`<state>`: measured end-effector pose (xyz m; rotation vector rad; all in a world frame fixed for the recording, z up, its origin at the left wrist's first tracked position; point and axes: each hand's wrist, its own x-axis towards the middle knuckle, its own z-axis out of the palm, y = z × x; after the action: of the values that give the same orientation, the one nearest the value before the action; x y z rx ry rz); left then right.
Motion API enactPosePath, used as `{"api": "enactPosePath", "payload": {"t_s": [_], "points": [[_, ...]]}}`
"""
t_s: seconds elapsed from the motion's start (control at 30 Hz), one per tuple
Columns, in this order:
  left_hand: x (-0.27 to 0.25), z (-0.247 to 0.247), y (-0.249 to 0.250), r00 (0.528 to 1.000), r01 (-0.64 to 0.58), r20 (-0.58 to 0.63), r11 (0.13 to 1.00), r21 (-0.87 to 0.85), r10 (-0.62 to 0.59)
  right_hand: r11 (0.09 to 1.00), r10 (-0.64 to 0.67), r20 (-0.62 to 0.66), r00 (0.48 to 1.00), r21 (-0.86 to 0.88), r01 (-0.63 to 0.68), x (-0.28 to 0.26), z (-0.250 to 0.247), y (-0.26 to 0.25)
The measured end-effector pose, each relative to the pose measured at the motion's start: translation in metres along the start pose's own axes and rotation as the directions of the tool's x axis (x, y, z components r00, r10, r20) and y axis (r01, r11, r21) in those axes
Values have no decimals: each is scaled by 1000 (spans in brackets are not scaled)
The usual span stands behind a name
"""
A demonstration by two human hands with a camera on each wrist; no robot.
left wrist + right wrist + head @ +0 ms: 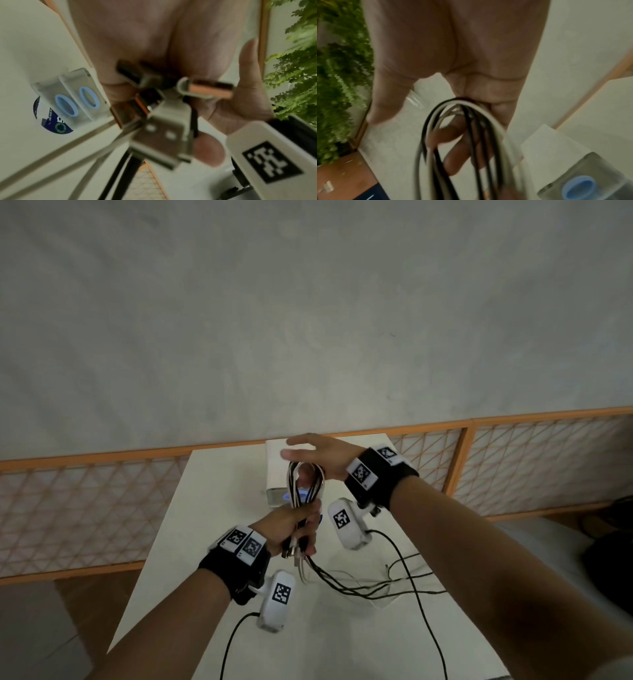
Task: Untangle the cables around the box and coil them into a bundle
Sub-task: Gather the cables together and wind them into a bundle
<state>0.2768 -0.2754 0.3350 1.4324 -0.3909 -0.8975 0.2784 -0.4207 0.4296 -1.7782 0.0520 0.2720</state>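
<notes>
Several black and white cables (306,474) are gathered into one upright loop above the table. My left hand (298,523) grips the loop's lower part, and the USB plugs (163,135) stick out below its fist. My right hand (322,460) is at the top of the loop. Its lower fingers (452,134) are hooked through the cable loop (462,121), while the thumb and forefinger point left. Loose cable tails (359,583) trail from my left hand onto the table. The white box (277,470) lies just behind the loop, and its clear end shows blue rings (72,97).
The white table (212,508) has an orange-framed lattice fence (85,508) behind it. A round blue and white sticker (51,124) lies by the box. Black wrist-camera leads (421,594) run across the table's near right. Green plants (337,81) stand beyond the table.
</notes>
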Motion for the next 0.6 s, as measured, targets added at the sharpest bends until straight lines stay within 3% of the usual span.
{"api": "enactPosePath", "payload": {"t_s": [0.1,0.17,0.23,0.3,0.4,0.5,0.6], "points": [[-7,0,3,998,14,58,999,-29,-13,989,43,152,988,-148,-20,-4,3,-14],[-14,1,8,999,-5,39,999,-33,6,998,20,169,985,-68,-8,-5,6,-18],[-17,4,14,997,-54,-55,998,13,54,997,-40,59,997,75,35,-4,11,-21],[-14,7,19,975,-80,-199,994,73,93,985,-49,-163,985,156,75,1,18,-23],[-7,10,18,944,-23,-321,986,168,77,984,-57,-457,888,124,127,4,29,-26],[-5,16,15,937,-75,-334,992,102,105,982,-173,-478,861,-14,190,3,33,-22],[-9,23,19,935,-124,-342,990,-62,96,977,-178,-339,924,52,207,0,25,-14]]}}
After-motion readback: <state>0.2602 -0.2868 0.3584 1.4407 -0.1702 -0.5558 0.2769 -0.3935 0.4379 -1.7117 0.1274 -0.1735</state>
